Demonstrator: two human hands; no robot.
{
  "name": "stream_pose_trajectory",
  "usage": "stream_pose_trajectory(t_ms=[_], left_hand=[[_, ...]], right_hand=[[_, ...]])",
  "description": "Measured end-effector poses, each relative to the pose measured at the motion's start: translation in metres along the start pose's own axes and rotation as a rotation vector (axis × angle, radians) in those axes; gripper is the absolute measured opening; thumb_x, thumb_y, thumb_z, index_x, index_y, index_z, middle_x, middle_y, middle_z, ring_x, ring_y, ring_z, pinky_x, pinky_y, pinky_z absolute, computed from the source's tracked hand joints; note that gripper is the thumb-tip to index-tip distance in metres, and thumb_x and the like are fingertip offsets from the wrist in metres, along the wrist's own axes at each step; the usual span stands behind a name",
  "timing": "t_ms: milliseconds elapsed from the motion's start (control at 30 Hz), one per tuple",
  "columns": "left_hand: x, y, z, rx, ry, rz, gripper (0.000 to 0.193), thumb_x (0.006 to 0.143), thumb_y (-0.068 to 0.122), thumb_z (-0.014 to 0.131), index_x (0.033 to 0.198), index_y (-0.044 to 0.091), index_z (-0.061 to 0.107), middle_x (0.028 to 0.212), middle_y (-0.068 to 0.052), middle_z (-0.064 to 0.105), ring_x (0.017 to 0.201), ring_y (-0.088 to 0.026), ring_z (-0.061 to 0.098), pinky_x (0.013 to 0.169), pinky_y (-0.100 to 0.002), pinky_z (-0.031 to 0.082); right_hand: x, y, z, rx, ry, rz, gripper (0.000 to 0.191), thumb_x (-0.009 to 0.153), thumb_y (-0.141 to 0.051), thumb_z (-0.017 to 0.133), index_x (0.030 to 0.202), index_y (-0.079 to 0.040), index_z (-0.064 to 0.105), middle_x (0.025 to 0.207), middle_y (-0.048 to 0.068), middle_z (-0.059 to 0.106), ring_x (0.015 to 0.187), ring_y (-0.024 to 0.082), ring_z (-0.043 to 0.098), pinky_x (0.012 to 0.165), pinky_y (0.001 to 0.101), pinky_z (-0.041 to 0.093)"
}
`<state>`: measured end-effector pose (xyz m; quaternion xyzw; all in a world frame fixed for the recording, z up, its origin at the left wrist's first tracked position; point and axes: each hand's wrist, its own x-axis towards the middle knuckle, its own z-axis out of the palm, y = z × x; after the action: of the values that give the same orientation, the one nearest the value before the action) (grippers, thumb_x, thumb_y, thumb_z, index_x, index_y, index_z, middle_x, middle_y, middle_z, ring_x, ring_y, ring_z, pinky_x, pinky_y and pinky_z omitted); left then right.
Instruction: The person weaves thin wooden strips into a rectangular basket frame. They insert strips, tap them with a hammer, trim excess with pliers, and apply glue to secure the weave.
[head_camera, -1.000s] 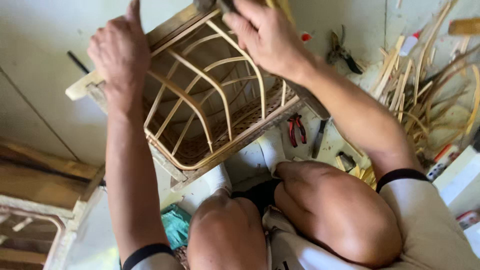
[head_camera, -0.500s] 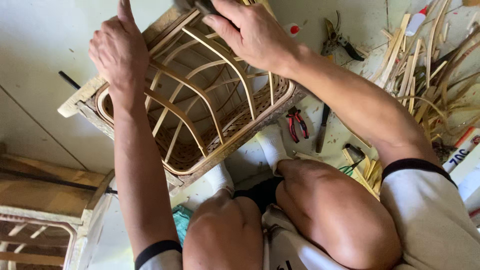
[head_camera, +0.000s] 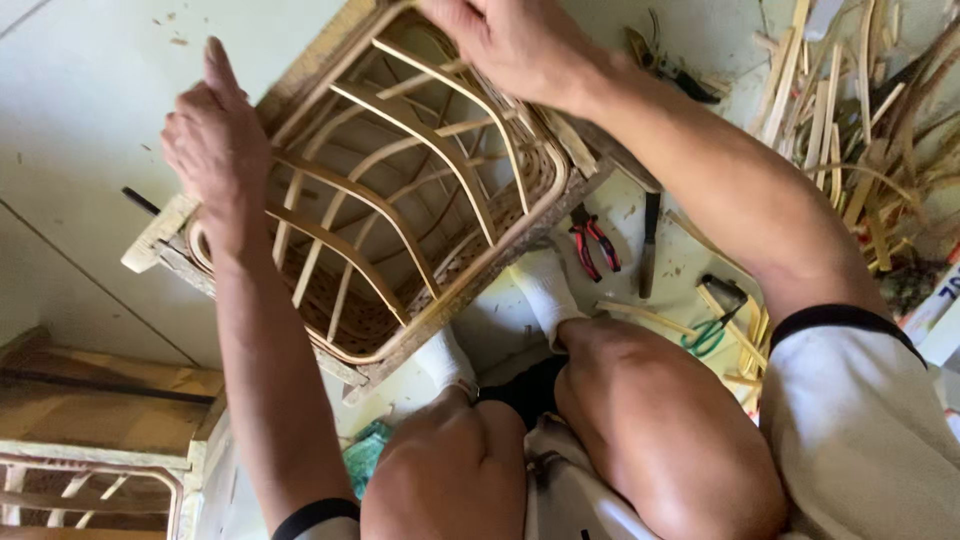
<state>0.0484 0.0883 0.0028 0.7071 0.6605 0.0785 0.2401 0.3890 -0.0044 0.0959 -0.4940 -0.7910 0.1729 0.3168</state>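
A rattan basket frame (head_camera: 400, 210) with curved ribs lies tilted on a wooden base on the pale floor, its opening facing me. My left hand (head_camera: 215, 150) clasps its left rim, with the forefinger stretched out along the edge. Over the far top corner, my right hand (head_camera: 510, 40) is closed around the rim and the weave there. Whether it also holds a loose strip is hidden by the fingers. My knees and my feet in white socks (head_camera: 545, 290) sit just below the frame.
Red-handled pliers (head_camera: 595, 240), a dark flat tool (head_camera: 648, 245) and green-handled scissors (head_camera: 710, 330) lie on the floor to the right. A heap of rattan strips (head_camera: 850, 120) fills the upper right. Another wooden frame (head_camera: 90, 480) stands at the lower left, near a green cloth (head_camera: 365, 455).
The frame and both hands sit lower and more to the right in view. Both hands have kept their hold on the rim.
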Motion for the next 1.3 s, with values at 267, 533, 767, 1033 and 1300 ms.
stream_pose_trajectory(t_ms=[267,533,767,1033,1300], left_hand=[[-0.239,0.007,-0.03,-0.198,0.318,0.648,0.032,0.115,0.019,0.057,0.145,0.01,0.057,0.12,-0.009,0.068,0.118,-0.023,0.06,0.118,-0.052,0.045],[-0.336,-0.018,-0.003,0.086,0.176,0.608,0.065,0.09,0.042,0.085,0.142,0.011,0.06,0.112,-0.005,0.066,0.101,-0.022,0.059,0.096,-0.045,0.044],[-0.338,-0.014,-0.001,0.159,0.179,0.648,0.062,0.091,0.038,0.087,0.145,0.019,0.06,0.117,-0.005,0.065,0.101,-0.025,0.06,0.095,-0.044,0.045],[-0.338,-0.016,0.0,0.201,0.173,0.647,0.06,0.092,0.035,0.086,0.146,0.026,0.06,0.12,-0.005,0.064,0.102,-0.027,0.06,0.095,-0.044,0.047],[-0.338,-0.011,0.0,0.163,0.184,0.632,0.062,0.094,0.036,0.087,0.149,0.028,0.059,0.12,-0.004,0.064,0.101,-0.026,0.06,0.094,-0.043,0.048]], right_hand=[[-0.055,-0.005,-0.038,-0.016,-0.038,0.272,0.038,0.124,-0.019,0.032,0.106,0.0,0.06,0.074,0.001,0.057,0.058,0.012,0.059,0.045,0.0226,0.044],[-0.129,-0.046,-0.039,0.085,-0.014,0.417,0.032,0.119,-0.022,0.049,0.134,0.005,0.055,0.068,0.001,0.056,0.048,0.01,0.053,0.038,0.0256,0.041],[-0.164,-0.061,-0.047,0.114,-0.145,0.545,0.028,0.116,-0.018,0.047,0.132,-0.001,0.062,0.064,0.008,0.057,0.043,0.016,0.045,0.035,0.0303,0.036],[-0.233,-0.124,-0.049,0.112,-0.007,0.568,0.033,0.11,-0.012,0.056,0.135,0.011,0.055,0.073,0.013,0.065,0.055,0.017,0.062,0.045,0.0326,0.05],[-0.236,-0.146,-0.042,0.044,-0.071,0.455,0.04,0.106,-0.016,0.065,0.138,0.008,0.055,0.098,0.022,0.069,0.078,0.036,0.071,0.065,0.0416,0.057]])
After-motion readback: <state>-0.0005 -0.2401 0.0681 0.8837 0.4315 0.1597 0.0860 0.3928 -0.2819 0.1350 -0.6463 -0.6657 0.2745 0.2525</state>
